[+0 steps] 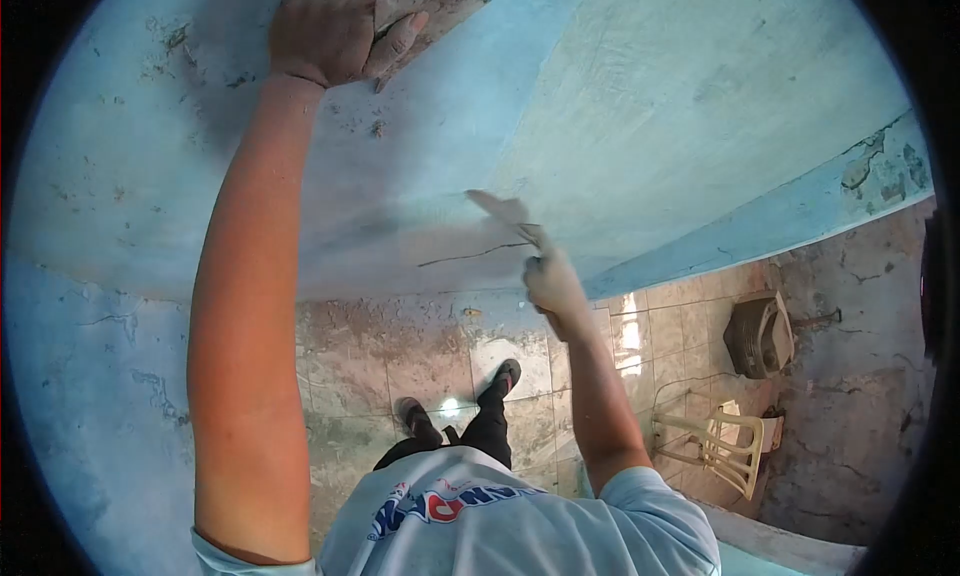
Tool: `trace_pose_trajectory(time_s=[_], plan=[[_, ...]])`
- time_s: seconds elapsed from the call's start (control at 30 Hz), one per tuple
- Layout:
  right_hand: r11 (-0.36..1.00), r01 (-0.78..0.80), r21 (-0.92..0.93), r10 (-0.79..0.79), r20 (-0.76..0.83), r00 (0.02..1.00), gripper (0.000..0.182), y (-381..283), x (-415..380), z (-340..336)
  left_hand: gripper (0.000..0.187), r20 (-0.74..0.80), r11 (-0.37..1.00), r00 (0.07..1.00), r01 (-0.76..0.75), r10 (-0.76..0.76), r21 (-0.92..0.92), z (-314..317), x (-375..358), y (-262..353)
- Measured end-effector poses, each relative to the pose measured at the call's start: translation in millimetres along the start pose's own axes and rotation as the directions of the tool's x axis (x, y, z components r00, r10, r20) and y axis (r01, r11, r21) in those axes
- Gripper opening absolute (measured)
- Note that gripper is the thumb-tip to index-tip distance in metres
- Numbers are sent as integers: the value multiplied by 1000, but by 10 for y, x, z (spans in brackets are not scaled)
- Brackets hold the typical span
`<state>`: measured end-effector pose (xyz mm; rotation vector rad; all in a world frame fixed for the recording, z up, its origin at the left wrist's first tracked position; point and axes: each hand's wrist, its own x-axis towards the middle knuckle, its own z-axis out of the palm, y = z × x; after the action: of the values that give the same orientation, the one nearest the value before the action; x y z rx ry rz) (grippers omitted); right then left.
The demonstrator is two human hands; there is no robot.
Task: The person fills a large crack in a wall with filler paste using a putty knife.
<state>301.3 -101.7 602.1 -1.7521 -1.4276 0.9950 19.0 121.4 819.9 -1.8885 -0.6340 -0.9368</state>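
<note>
High on the pale blue wall (450,136), my left hand (335,31) is closed on a flat triangular scraper plate (440,16), its thumb pressed across the face. Stains and chipped paint mark the wall around that hand. Lower and to the right, my right hand (555,286) is wrapped round the handle of a putty knife (505,213). Its blade points up and left over the wall surface and is smeared by motion. A thin dark crack (470,256) runs along the wall just left of the knife.
Below lies a dirty tiled floor (430,361) where my feet stand close to the wall. At the right are a boxy old television (760,334) and a cream plastic chair (735,446). A stained, cracked wall (850,356) stands beyond them.
</note>
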Motion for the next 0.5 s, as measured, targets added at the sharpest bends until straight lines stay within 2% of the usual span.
trace_pose_trajectory(time_s=[0.07,0.13,0.17,0.2,0.23,0.33,0.4,0.47,0.5], plan=[[998,54,15,-54,14,998,60,88,120,367,46,-52,999,998,32,-34,-44,43,8,47],[989,84,-119,-87,-20,996,55,367,301,493,47,-42,998,999,31,-33,-48,26,11,60],[994,94,-56,-95,-25,995,56,250,219,356,47,-8,1000,1000,16,-16,-23,-11,17,29],[1000,9,24,-8,-16,1000,55,40,84,196,47,30,1000,1000,1,-1,-2,-15,2,2],[992,-77,102,78,-6,997,55,-168,-51,35,47,-3,999,1000,6,-6,-34,24,-14,-11],[997,-49,-56,43,-110,993,57,-205,-41,60,47,-68,996,997,20,-27,-92,103,-36,34],[996,22,-85,-29,-80,996,59,-116,51,6,46,-74,998,997,22,-27,-64,74,2,33],[999,-49,-10,49,-13,999,61,-53,-67,-51,44,-95,999,995,11,-14,-37,73,16,43],[998,-58,-32,58,-13,998,56,-17,-131,-114,43,-109,1000,994,5,-7,-22,63,11,53]])
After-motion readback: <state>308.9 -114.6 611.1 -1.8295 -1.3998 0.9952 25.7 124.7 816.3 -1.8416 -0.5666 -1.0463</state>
